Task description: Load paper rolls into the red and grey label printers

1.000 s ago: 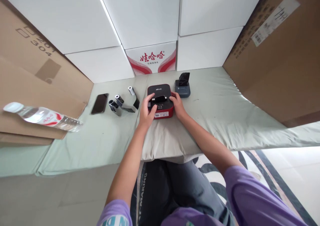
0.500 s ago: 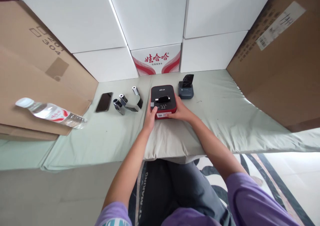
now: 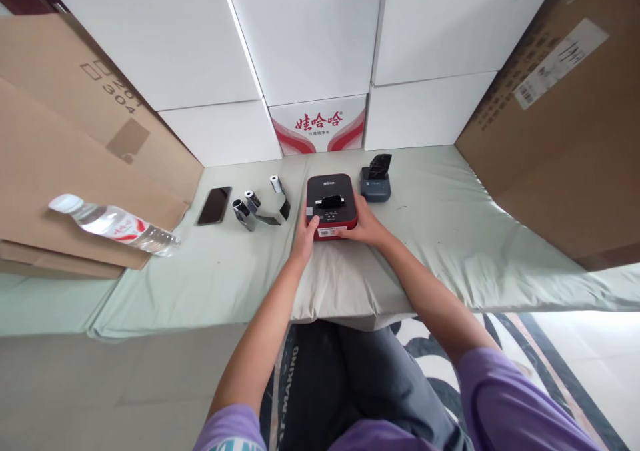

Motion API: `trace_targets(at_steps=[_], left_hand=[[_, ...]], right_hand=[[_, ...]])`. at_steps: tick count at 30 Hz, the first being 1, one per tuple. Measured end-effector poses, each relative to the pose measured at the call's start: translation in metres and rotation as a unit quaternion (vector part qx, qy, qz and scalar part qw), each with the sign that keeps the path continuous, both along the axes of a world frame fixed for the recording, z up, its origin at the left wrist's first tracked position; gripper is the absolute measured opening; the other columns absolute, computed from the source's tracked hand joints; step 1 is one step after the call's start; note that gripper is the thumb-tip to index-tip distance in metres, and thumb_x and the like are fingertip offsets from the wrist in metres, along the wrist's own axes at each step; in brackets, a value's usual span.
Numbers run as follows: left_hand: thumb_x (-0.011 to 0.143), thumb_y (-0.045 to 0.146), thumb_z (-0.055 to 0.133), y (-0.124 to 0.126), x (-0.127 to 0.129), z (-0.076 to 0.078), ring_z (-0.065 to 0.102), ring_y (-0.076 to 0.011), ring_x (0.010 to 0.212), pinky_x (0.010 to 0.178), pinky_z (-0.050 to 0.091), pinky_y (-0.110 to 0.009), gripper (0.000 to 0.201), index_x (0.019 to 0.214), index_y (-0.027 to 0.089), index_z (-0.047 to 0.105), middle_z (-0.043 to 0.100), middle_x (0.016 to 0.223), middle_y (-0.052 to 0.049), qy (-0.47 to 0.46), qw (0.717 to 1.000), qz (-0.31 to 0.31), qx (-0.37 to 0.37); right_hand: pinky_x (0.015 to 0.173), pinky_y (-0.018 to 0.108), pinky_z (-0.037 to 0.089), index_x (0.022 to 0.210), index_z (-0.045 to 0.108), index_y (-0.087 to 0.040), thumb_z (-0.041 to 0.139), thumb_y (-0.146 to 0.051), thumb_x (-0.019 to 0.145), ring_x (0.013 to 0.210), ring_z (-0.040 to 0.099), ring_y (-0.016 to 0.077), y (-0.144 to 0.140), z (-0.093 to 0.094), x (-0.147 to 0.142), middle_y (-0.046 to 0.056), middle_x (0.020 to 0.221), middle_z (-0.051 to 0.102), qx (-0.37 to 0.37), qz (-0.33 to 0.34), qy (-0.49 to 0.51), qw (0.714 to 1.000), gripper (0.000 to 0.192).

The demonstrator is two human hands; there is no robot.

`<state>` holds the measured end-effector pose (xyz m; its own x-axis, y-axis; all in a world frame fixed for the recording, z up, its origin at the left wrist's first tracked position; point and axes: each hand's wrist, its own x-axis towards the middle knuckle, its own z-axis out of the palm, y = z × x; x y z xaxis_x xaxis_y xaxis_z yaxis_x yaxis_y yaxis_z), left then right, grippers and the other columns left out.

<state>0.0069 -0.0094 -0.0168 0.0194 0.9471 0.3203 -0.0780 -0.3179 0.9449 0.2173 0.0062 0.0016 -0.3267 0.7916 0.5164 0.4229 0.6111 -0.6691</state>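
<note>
White cartons (image 3: 160,44) are stacked along the back edge of the table, incl. one w/ red Chinese lettering at the bottom ctr. Big brown cartons wall off both ends: the L carton (image 3: 40,118) is marked 201/304, the R carton (image 3: 550,158) has a white label w/ a barcode & handwriting. Pale green cloth (image 3: 215,284) covers the table, wrinkled esp. along the front edge.

Red-and-black printer (image 3: 333,186) sits approx. mid-table, btwn front & back edges, w/ a dark slot on top & a white sticker on its front. Person seated at the front edge, purple sleeves, dark trousers, has both hands on it. L hand (image 3: 303,239) grips its left side, thumb up over the front left corner; R hand (image 3: 367,224) is closed round the right side, thumb across the front by the sticker.

Just behind the R hand, nearer the back edge: a blue-grey mini printer (image 3: 376,190), black strip (image 3: 381,165) sticking up out of it. Left of the L hand, three small paper rolls (image 3: 277,184), some w/ dark or silvery strips, then a black smartphone (image 3: 215,206) lying flat. Water bottle (image 3: 125,228), white cap, red-and-white label, is beside the L carton, base on the cloth.
</note>
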Motion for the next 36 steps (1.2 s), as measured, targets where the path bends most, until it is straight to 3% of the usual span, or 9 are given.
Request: trace_targets(at_steps=[7, 15, 21, 25, 28, 32, 36], left_hand=[[0.095, 0.058, 0.061, 0.003, -0.001, -0.004, 0.034, -0.0279, 0.158, 0.132, 0.028, -0.043, 0.070, 0.157, 0.030, 0.046, 0.044, 0.166, -0.004, -0.005, 1.000, -0.008, 0.003], [0.094, 0.040, 0.060, 0.004, 0.001, -0.004, 0.039, -0.0289, 0.155, 0.130, 0.032, -0.048, 0.065, 0.157, 0.033, 0.046, 0.053, 0.159, -0.003, -0.032, 0.999, -0.024, 0.012], [0.093, 0.041, 0.060, 0.004, 0.002, -0.003, 0.037, -0.0280, 0.156, 0.131, 0.029, -0.045, 0.065, 0.156, 0.031, 0.048, 0.050, 0.162, -0.002, -0.043, 0.999, -0.019, -0.004], [0.091, 0.042, 0.061, 0.010, 0.002, 0.005, 0.041, -0.0286, 0.154, 0.128, 0.034, -0.047, 0.062, 0.152, 0.032, 0.052, 0.056, 0.156, -0.002, -0.058, 0.998, -0.025, -0.020], [0.089, 0.041, 0.061, 0.032, 0.001, 0.020, 0.048, -0.0292, 0.149, 0.125, 0.039, -0.046, 0.057, 0.145, 0.031, 0.059, 0.063, 0.147, -0.002, -0.064, 0.997, -0.034, -0.003], [0.083, 0.035, 0.061, 0.084, 0.005, 0.036, 0.057, -0.0277, 0.139, 0.116, 0.046, -0.040, 0.047, 0.128, 0.026, 0.068, 0.072, 0.130, -0.003, -0.096, 0.995, -0.018, 0.014], [0.081, 0.035, 0.058, 0.134, 0.012, 0.031, 0.069, -0.0244, 0.113, 0.097, 0.055, -0.034, 0.036, 0.111, 0.021, 0.069, 0.075, 0.114, -0.005, -0.126, 0.992, 0.021, -0.018]], right_hand=[[0.118, 0.065, 0.036, 0.164, 0.027, -0.027, 0.079, -0.082, 0.066, 0.141, 0.047, 0.0433, -0.001, -0.002, -0.001, 0.018, 0.160, 0.045, 0.003, -0.005, 0.019, 1.000, 0.124], [0.121, 0.063, 0.036, 0.167, 0.021, -0.026, 0.081, -0.075, 0.071, 0.146, 0.046, 0.0422, -0.001, -0.011, -0.003, 0.019, 0.162, 0.044, 0.026, -0.019, 0.028, 0.999, 0.123], [0.119, 0.063, 0.039, 0.166, 0.024, -0.026, 0.079, -0.076, 0.072, 0.141, 0.050, 0.0424, -0.004, -0.010, -0.005, 0.019, 0.159, 0.048, 0.025, -0.034, 0.026, 0.999, 0.121], [0.117, 0.063, 0.041, 0.165, 0.025, -0.026, 0.077, -0.078, 0.072, 0.139, 0.052, 0.0424, 0.000, -0.006, -0.007, 0.018, 0.157, 0.049, 0.038, -0.055, 0.029, 0.997, 0.119], [0.118, 0.063, 0.042, 0.165, 0.026, -0.024, 0.076, -0.081, 0.071, 0.140, 0.052, 0.0424, 0.016, 0.003, -0.011, 0.019, 0.153, 0.052, 0.056, -0.085, 0.033, 0.994, 0.120], [0.115, 0.061, 0.046, 0.161, 0.034, -0.022, 0.073, -0.082, 0.073, 0.139, 0.053, 0.0419, 0.051, 0.019, -0.020, 0.020, 0.148, 0.058, 0.052, -0.127, 0.036, 0.990, 0.114], [0.117, 0.060, 0.045, 0.155, 0.041, -0.020, 0.070, -0.077, 0.079, 0.138, 0.055, 0.0406, 0.082, 0.024, -0.033, 0.020, 0.147, 0.060, 0.029, -0.147, 0.056, 0.987, 0.100]])
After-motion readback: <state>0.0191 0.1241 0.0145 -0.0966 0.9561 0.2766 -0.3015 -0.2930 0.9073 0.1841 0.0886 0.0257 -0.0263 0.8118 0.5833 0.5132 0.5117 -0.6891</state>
